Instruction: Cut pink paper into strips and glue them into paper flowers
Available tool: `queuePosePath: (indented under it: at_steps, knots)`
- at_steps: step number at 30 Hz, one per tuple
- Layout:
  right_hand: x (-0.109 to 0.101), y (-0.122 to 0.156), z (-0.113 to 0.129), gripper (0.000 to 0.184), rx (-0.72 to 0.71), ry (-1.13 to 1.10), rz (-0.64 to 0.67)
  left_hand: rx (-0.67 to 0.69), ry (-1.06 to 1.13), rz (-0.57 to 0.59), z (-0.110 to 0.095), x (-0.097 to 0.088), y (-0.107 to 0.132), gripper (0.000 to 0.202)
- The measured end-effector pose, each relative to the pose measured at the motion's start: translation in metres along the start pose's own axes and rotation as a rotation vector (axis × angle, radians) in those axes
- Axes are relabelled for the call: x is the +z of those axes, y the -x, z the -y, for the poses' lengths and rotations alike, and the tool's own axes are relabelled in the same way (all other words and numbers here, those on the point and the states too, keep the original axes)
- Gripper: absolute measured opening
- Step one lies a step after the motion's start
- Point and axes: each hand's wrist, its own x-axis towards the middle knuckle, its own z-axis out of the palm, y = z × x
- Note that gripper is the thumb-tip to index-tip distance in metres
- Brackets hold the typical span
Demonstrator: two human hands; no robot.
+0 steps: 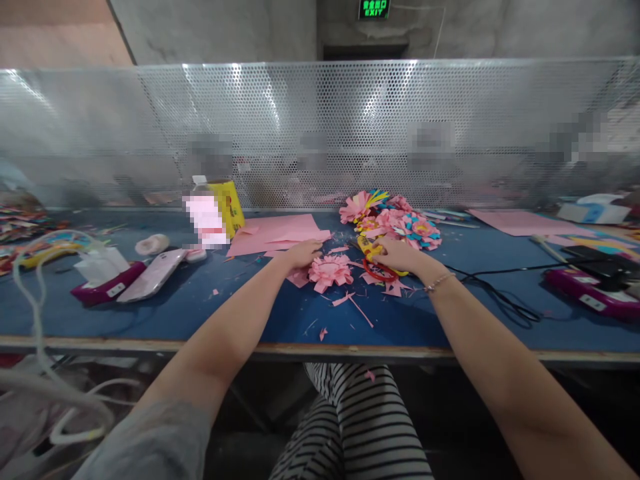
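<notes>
A pink paper flower (330, 272) lies on the blue table between my hands. Just to its left, my left hand (304, 255) rests palm down over pink paper, its fingers loosely stretched out. My right hand (399, 255) is closed on a yellow tool with red parts (369, 248), partly covered by the fingers; its exact kind is hard to make out. Behind that hand sits a heap of finished-looking paper flowers (395, 217) in pink, yellow and blue. Pink paper scraps (393, 287) lie below the yellow tool.
Pink sheets (285, 230) lie behind my left hand. To the left are a phone (155, 275), a purple power strip (107, 285), a bottle (205, 217) and a yellow box (231, 207). Black cables (500, 297) run toward another purple strip (595, 293). A perforated metal screen (280, 133) stands behind.
</notes>
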Motion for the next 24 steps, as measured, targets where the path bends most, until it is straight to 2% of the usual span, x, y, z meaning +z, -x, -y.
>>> queuePosePath:
  at_steps: [5, 8, 12, 16, 19, 24]
  knots:
    - [0.001, -0.001, -0.002, 0.035, -0.003, -0.009, 0.002, -0.056, 0.143, -0.277, -0.003, -0.008, 0.001, 0.036]
    - [0.003, -0.003, -0.004, 0.036, 0.005, -0.019, -0.005, -0.157, 0.291, -0.433, -0.004, -0.013, 0.001, 0.030]
    - [0.008, -0.008, -0.011, 0.042, -0.004, -0.031, -0.005, -0.276, 0.507, -0.581, -0.003, -0.019, 0.001, 0.022]
    - [0.014, -0.013, -0.016, 0.044, -0.003, -0.050, 0.015, -0.350, 0.684, -0.663, -0.003, -0.023, 0.000, 0.012]
    - [0.013, -0.012, -0.014, 0.039, 0.013, -0.058, -0.008, -0.402, 0.785, -0.701, -0.002, -0.025, -0.001, 0.015]
    - [0.006, -0.008, -0.008, 0.032, 0.023, -0.047, -0.013, -0.406, 0.895, -0.638, -0.001, -0.023, -0.004, 0.017]
